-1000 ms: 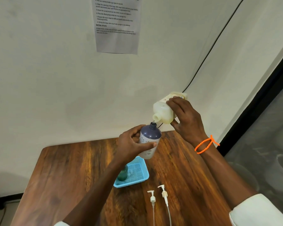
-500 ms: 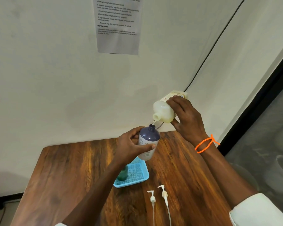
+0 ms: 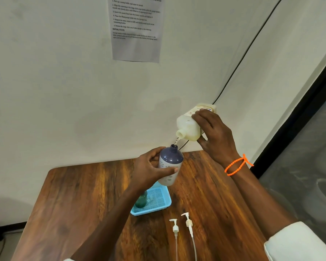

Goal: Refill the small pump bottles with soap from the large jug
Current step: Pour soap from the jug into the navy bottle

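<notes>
My left hand [image 3: 151, 170] grips a small white bottle with a dark blue top [image 3: 170, 163], held upright in the air above the table. My right hand [image 3: 215, 136] holds the large pale yellow soap jug [image 3: 190, 127] tipped spout-down just above and right of it. A thin stream of soap runs from the jug's spout into the small bottle's open neck. Two white pump heads [image 3: 181, 226] with long tubes lie on the table in front. A small green bottle [image 3: 141, 201] stands in a blue mesh tray [image 3: 158, 201], partly hidden by my left forearm.
The wooden table [image 3: 73, 200] stands against a white wall with a printed sheet [image 3: 136, 29] taped to it. A black cable [image 3: 243, 57] runs down the wall behind the jug. A dark frame and glass panel lie to the right.
The small bottle has dropped slightly away from the jug's spout, and soap now streams visibly between them. Both hands keep their holds.
</notes>
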